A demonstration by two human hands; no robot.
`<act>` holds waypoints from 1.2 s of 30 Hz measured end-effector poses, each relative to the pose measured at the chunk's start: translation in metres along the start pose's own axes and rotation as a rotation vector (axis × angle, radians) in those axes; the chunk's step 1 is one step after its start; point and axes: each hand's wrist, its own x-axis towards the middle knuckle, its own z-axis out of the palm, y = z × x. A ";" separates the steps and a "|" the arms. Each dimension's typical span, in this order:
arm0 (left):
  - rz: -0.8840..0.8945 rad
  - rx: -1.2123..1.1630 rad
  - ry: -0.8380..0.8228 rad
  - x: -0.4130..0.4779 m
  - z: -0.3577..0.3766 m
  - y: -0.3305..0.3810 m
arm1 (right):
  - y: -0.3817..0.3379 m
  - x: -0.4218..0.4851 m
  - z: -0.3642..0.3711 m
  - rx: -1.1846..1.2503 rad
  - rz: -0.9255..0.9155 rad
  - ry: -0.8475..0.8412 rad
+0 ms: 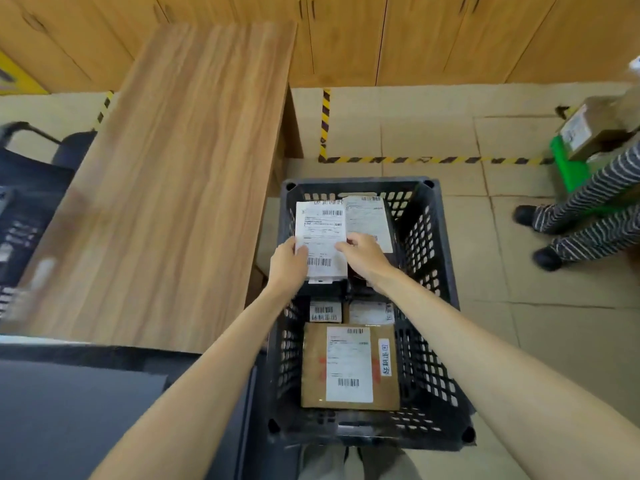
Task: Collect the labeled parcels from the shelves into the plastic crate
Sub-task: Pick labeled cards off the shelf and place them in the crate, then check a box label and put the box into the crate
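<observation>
A black perforated plastic crate (429,258) stands on the floor in front of me. Both hands hold a white-labeled parcel (320,230) over its far half: my left hand (289,261) grips the lower left edge, my right hand (363,254) grips the lower right edge. Another labeled parcel (372,220) lies just right of it. A brown cardboard parcel (349,365) with a white label lies flat in the near half. Two small labeled parcels (323,311) sit between, partly hidden.
A long wooden table (166,174) runs along the crate's left. A dark surface (69,410) is at lower left, another black crate (24,230) at far left. A person in striped trousers (588,216) stands at right beside a green stool (568,164) with a box (588,129). Wooden cabinets (415,36) line the back.
</observation>
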 end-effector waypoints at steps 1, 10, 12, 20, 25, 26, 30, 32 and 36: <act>-0.003 0.004 0.003 0.008 0.000 0.000 | 0.000 0.009 0.003 0.004 0.013 0.012; -0.053 -0.043 -0.039 0.052 0.013 -0.002 | 0.000 0.048 0.014 -0.038 0.062 0.063; -0.044 -0.034 -0.049 0.054 0.014 -0.003 | 0.001 0.052 0.016 -0.037 0.071 0.081; 0.070 0.069 -0.023 0.032 -0.015 0.020 | -0.031 0.035 -0.006 -0.174 0.008 0.135; 0.319 0.355 0.005 -0.001 -0.078 0.081 | -0.104 0.008 -0.040 -0.577 -0.232 0.098; 0.364 0.447 0.036 -0.009 -0.093 0.095 | -0.123 0.002 -0.046 -0.664 -0.293 0.098; 0.386 0.673 0.193 -0.043 -0.155 0.143 | -0.205 -0.024 -0.054 -0.852 -0.511 0.074; 0.375 0.725 0.282 -0.065 -0.183 0.157 | -0.241 -0.037 -0.048 -0.885 -0.639 0.032; 0.282 0.757 0.482 -0.123 -0.224 0.153 | -0.285 -0.065 -0.015 -1.070 -0.884 -0.016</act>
